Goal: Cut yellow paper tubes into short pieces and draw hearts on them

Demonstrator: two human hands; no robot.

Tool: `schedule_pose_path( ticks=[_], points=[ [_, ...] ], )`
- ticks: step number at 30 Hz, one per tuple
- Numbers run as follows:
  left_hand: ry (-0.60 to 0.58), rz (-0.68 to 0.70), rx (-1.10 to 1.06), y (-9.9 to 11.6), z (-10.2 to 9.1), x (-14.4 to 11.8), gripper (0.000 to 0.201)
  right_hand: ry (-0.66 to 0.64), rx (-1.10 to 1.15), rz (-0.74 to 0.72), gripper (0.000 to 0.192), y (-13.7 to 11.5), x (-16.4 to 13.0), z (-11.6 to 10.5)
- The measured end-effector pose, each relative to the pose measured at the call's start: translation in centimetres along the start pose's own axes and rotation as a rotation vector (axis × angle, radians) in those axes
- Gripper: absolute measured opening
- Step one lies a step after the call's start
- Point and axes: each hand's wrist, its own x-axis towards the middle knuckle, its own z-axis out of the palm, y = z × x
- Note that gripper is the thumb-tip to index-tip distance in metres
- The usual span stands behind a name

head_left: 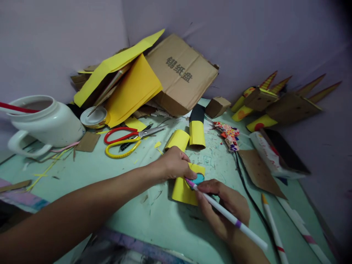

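My left hand [176,164] is closed on the upper end of a yellow paper tube [183,192], pressing it to the table. A blue oval [198,178] with a dark outline shows on the tube, near my left fingertips. In my right hand [228,205] is a white felt-tip marker [221,209] with a purple band. Its purple tip meets the tube at the left edge of the blue oval. Just beyond my left hand lies another yellow tube [178,138]. A yellow-and-black tube [197,132] stands behind it.
Scissors [139,135] lie open left of the tubes. A white mug [52,123] stands far left. Cardboard box [183,73] and yellow sheets [134,90] lean at the back. A patterned glue gun [228,135], its black cord [249,190] and an orange-tipped marker [272,223] lie right.
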Motion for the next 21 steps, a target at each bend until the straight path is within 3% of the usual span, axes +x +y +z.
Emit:
schedule_pose_path(
  ticks=[21],
  points=[
    [-0.002,0.03,0.068,-0.25,-0.02,0.03,0.021,-0.031,-0.034,0.024,0.009,-0.15,0.24,-0.08]
  ],
)
